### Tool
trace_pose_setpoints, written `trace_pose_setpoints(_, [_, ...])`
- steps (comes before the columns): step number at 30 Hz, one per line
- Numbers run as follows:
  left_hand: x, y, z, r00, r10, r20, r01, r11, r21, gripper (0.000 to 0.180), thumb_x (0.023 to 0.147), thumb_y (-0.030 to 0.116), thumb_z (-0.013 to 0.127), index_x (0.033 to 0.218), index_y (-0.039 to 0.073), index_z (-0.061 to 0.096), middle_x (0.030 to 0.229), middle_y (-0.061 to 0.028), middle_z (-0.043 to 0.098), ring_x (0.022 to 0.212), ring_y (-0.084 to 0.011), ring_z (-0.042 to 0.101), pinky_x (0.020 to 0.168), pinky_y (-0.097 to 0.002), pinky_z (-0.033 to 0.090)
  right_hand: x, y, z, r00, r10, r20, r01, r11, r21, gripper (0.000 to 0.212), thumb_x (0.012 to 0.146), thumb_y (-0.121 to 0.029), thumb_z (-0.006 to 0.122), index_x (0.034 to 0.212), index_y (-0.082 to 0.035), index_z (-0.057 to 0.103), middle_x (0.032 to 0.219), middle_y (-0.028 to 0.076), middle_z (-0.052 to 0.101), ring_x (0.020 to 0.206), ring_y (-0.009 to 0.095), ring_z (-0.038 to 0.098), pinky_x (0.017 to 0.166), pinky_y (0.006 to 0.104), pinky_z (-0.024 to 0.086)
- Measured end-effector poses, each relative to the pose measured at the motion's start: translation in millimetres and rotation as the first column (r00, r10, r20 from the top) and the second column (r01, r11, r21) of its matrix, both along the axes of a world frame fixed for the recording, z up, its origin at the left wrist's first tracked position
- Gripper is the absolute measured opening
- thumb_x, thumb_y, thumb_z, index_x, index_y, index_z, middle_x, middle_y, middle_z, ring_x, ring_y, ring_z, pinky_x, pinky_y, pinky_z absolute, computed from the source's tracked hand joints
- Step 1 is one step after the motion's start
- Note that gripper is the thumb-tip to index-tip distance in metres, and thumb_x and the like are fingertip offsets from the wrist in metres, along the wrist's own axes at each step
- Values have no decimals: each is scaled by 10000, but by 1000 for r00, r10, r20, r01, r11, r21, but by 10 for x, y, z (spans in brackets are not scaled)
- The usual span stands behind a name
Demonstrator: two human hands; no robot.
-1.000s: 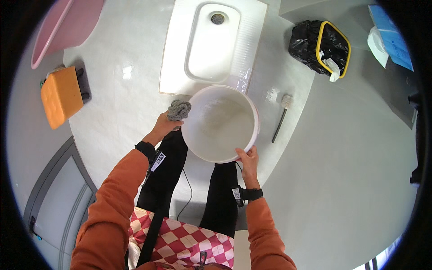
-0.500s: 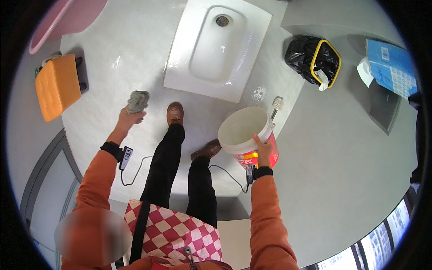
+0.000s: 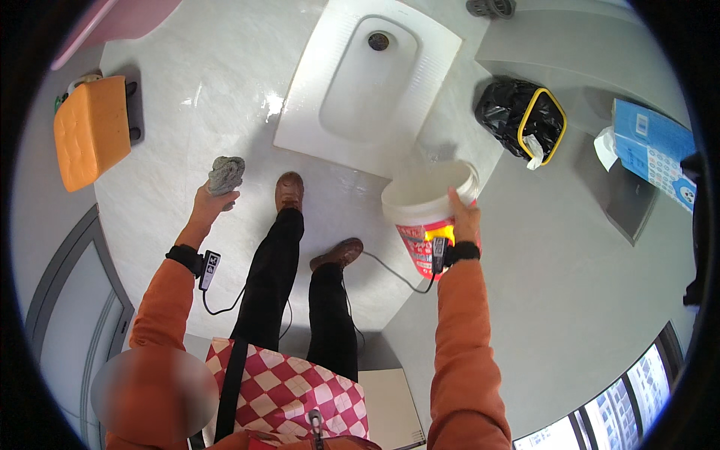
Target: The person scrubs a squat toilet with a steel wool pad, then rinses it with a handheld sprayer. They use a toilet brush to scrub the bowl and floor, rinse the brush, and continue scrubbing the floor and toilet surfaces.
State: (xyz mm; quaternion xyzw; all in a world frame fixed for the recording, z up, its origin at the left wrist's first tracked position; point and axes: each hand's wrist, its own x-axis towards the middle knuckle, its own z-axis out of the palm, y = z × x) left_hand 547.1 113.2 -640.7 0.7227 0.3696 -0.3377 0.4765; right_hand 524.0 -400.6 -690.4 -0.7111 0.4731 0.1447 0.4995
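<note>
My right hand [image 3: 464, 219] grips the rim of a white bucket [image 3: 421, 238] with a red printed label. The bucket tilts away from me, its mouth toward the near right corner of the white squat toilet [image 3: 304, 120]. Blurred water [image 3: 412, 159] spills from its far side onto the floor and toilet edge. On the left, my left hand [image 3: 204, 208] is closed on a wadded grey cloth [image 3: 226, 175], held over the floor. My brown shoes [image 3: 289, 192] stand between the two hands.
At the left stands an orange stool [image 3: 91, 133], below a pink tub [image 3: 124, 26]. A bin with a black bag [image 3: 502, 109] and yellow rim sits far right, near a blue tissue pack [image 3: 649, 139]. Cables hang from both wrists. The pale floor [image 3: 217, 97] has wet, shiny spots.
My right hand has moved right and tipped the bucket away from me; water now pours out. The brush beside the bucket is no longer visible. My left hand still holds the cloth, barely moved.
</note>
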Motion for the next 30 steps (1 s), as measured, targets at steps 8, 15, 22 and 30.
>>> trace_pose_setpoints(8, [40,-126,42,1000,-19,25,19,1000,-12,326,702,92,694,1008,76,581,880,-4,606,729,-107,581,631,-257,510,793,-48,303,991,13,-137,-37,984,-171,516,613,-336,778,935,23,594,785,90,624,607,160,599,406,275,469])
trace_pose_setpoints(15, [-63,-64,59,1000,10,8,-10,1000,1,328,688,83,692,997,63,585,855,-10,607,692,-98,569,595,-244,498,259,-207,166,994,17,-106,-31,991,-133,588,603,-294,789,1067,-31,541,873,103,621,626,181,607,375,269,476])
trace_pose_setpoints(22, [-267,108,36,999,4,-46,-4,1000,-1,335,686,87,695,1005,74,594,865,-12,616,711,-105,582,613,-254,508,-514,80,-80,936,5,-351,-43,994,-102,564,590,-371,789,888,68,599,775,126,622,605,183,606,413,293,478])
trace_pose_setpoints(30, [-209,160,91,1000,8,-18,-8,1000,-3,299,673,84,702,956,61,609,805,-16,607,664,-100,574,585,-250,501,-301,373,134,975,-72,-211,109,979,172,639,639,-399,754,1008,73,530,885,147,585,706,211,601,583,284,522])
